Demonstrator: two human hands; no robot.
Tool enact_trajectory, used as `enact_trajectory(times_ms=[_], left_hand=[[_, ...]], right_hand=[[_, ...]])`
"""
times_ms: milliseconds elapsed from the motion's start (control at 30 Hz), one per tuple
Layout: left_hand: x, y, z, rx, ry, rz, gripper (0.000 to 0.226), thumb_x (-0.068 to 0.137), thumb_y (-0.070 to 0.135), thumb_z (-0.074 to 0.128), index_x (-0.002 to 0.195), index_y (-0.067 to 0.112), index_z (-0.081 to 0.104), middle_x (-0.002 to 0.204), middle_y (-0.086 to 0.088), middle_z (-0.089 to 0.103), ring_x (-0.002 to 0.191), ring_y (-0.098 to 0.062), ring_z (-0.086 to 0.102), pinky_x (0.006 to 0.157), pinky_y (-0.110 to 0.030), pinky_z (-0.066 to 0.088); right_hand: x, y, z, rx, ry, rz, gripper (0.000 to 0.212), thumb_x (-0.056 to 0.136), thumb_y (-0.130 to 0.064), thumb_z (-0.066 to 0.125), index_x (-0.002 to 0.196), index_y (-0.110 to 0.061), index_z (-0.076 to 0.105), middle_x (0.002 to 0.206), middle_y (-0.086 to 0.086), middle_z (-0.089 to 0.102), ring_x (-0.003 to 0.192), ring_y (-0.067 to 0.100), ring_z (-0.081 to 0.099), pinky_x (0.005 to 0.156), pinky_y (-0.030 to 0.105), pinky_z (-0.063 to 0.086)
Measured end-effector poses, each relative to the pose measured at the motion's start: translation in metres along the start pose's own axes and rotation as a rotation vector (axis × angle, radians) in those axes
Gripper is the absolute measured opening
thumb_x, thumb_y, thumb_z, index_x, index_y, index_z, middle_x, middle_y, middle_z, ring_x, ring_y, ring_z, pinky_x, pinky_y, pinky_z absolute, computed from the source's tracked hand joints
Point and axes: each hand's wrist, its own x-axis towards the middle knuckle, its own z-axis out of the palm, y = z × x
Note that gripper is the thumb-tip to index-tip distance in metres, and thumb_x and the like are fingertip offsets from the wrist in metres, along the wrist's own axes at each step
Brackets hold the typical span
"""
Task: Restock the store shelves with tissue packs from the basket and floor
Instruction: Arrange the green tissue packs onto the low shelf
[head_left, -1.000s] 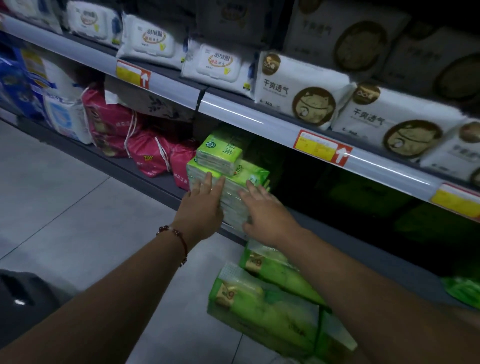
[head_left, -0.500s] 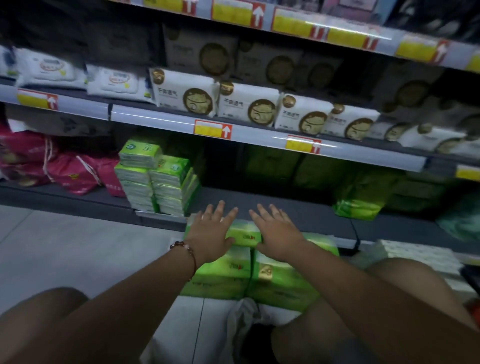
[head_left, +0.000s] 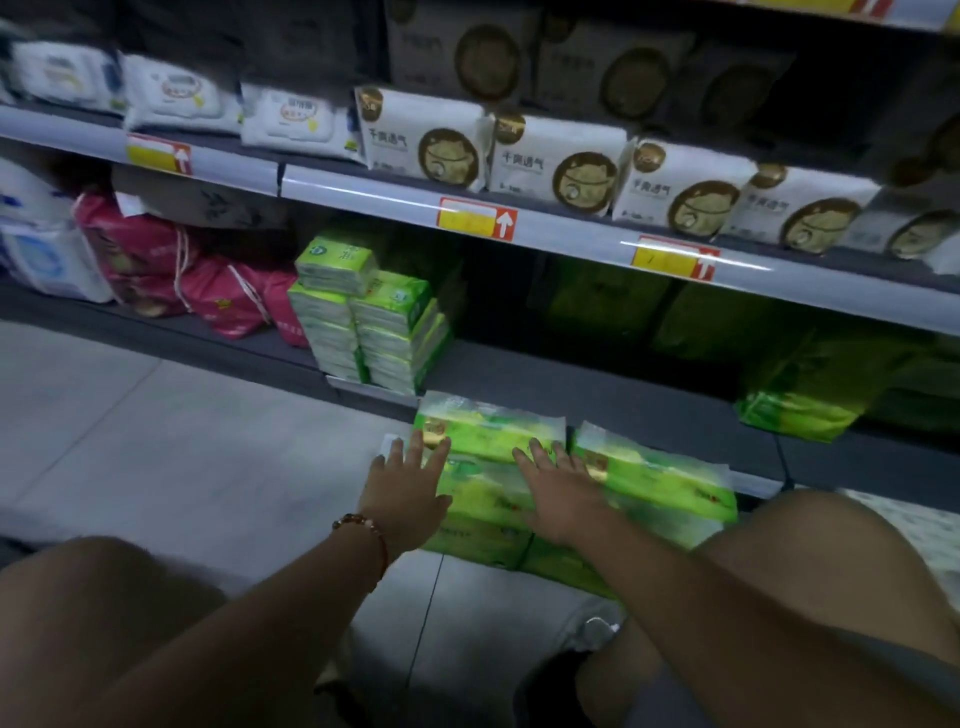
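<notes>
Several large green tissue packs (head_left: 660, 473) lie stacked on the floor against the bottom shelf's front edge. My left hand (head_left: 408, 493) lies with spread fingers on the left side of the top pack (head_left: 488, 428). My right hand (head_left: 558, 493) lies flat on the same pack's right part, fingers straight. A stack of smaller green tissue packs (head_left: 363, 317) stands on the bottom shelf (head_left: 597, 384) just behind and to the left. No basket is in view.
Pink bags (head_left: 208, 280) and white-blue packs (head_left: 41, 249) fill the bottom shelf's left. Dark green packs (head_left: 795, 410) sit on its right. White packs (head_left: 561, 166) line the shelf above. My knees frame the bottom corners; grey tiled floor (head_left: 156, 441) lies left.
One second ago both hands were pressing the small green stack on the shelf. They have since dropped onto the large green packs on the floor, and the view pulled back.
</notes>
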Motion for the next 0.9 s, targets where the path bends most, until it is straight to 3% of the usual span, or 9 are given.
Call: enact_trajectory(times_ms=[167, 300, 400, 500, 567, 667, 733, 833, 900], left_hand=[[-0.008, -0.039, 0.041, -0.045, -0.047, -0.047, 0.073, 0.1, 0.05, 0.039, 0.158, 0.029, 0.0, 0.165, -0.016, -0.001, 0.15, -0.038, 0.01, 0.119, -0.048, 0.02], [-0.002, -0.066, 0.068, -0.085, -0.109, -0.042, 0.071, 0.1, 0.054, 0.035, 0.156, 0.038, -0.005, 0.164, -0.019, 0.0, 0.148, -0.042, 0.014, 0.117, -0.05, 0.024], [0.012, -0.076, 0.073, -0.163, -0.196, -0.058, 0.07, 0.1, 0.055, 0.035, 0.155, 0.042, -0.006, 0.162, -0.024, 0.006, 0.142, -0.045, 0.028, 0.11, -0.049, 0.035], [0.03, -0.079, 0.072, -0.35, -0.299, -0.08, 0.071, 0.097, 0.053, 0.044, 0.156, 0.041, 0.005, 0.158, -0.025, 0.019, 0.124, -0.046, 0.051, 0.101, -0.047, 0.046], [0.038, -0.079, 0.069, -0.526, -0.354, -0.103, 0.074, 0.09, 0.05, 0.052, 0.154, 0.037, 0.018, 0.15, -0.024, 0.029, 0.118, -0.046, 0.055, 0.1, -0.047, 0.048], [0.044, -0.074, 0.061, -0.672, -0.339, -0.138, 0.07, 0.085, 0.039, 0.061, 0.147, 0.03, 0.029, 0.133, -0.023, 0.041, 0.12, -0.043, 0.049, 0.102, -0.041, 0.045], [0.045, -0.069, 0.057, -0.754, -0.334, -0.173, 0.069, 0.087, 0.031, 0.065, 0.148, 0.029, 0.031, 0.134, -0.022, 0.039, 0.127, -0.039, 0.04, 0.102, -0.034, 0.041], [0.039, -0.064, 0.053, -0.811, -0.316, -0.192, 0.073, 0.079, 0.046, 0.066, 0.144, 0.035, 0.035, 0.131, -0.019, 0.041, 0.123, -0.039, 0.043, 0.103, -0.035, 0.042], [0.032, -0.06, 0.048, -0.819, -0.263, -0.203, 0.072, 0.076, 0.052, 0.067, 0.141, 0.038, 0.039, 0.126, -0.017, 0.044, 0.117, -0.042, 0.049, 0.104, -0.041, 0.044]], right_hand=[[0.022, -0.008, 0.029, 0.082, -0.063, -0.007, 0.085, 0.095, -0.029, 0.058, 0.159, -0.024, 0.002, 0.166, 0.008, -0.01, 0.153, 0.034, -0.003, 0.123, 0.046, 0.003], [0.03, -0.009, 0.055, 0.159, -0.144, 0.04, 0.078, 0.099, -0.036, 0.053, 0.159, -0.026, 0.004, 0.167, 0.007, -0.009, 0.152, 0.033, 0.005, 0.12, 0.045, 0.018], [0.033, -0.013, 0.066, 0.272, -0.078, 0.151, 0.077, 0.097, -0.038, 0.057, 0.159, -0.028, 0.012, 0.166, 0.009, 0.005, 0.148, 0.035, 0.021, 0.114, 0.042, 0.031], [0.043, -0.023, 0.066, 0.513, -0.018, 0.382, 0.077, 0.094, -0.033, 0.059, 0.158, -0.026, 0.018, 0.16, 0.014, 0.021, 0.136, 0.036, 0.041, 0.096, 0.034, 0.045], [0.052, -0.026, 0.065, 0.713, -0.018, 0.471, 0.081, 0.09, -0.032, 0.063, 0.157, -0.024, 0.019, 0.155, 0.013, 0.034, 0.127, 0.035, 0.05, 0.085, 0.032, 0.046], [0.062, -0.022, 0.063, 1.002, -0.011, 0.562, 0.08, 0.088, -0.027, 0.07, 0.155, -0.021, 0.028, 0.155, 0.009, 0.037, 0.132, 0.033, 0.046, 0.098, 0.036, 0.045], [0.066, -0.015, 0.059, 1.172, 0.026, 0.616, 0.076, 0.089, -0.022, 0.071, 0.153, -0.018, 0.032, 0.158, 0.009, 0.033, 0.138, 0.033, 0.041, 0.1, 0.036, 0.04], [0.067, -0.011, 0.055, 1.346, 0.038, 0.668, 0.08, 0.088, -0.024, 0.071, 0.155, -0.017, 0.028, 0.159, 0.008, 0.03, 0.14, 0.033, 0.036, 0.1, 0.041, 0.037], [0.062, -0.013, 0.053, 1.475, 0.067, 0.724, 0.078, 0.086, -0.026, 0.072, 0.153, -0.014, 0.033, 0.154, 0.007, 0.037, 0.13, 0.031, 0.046, 0.095, 0.043, 0.041]])
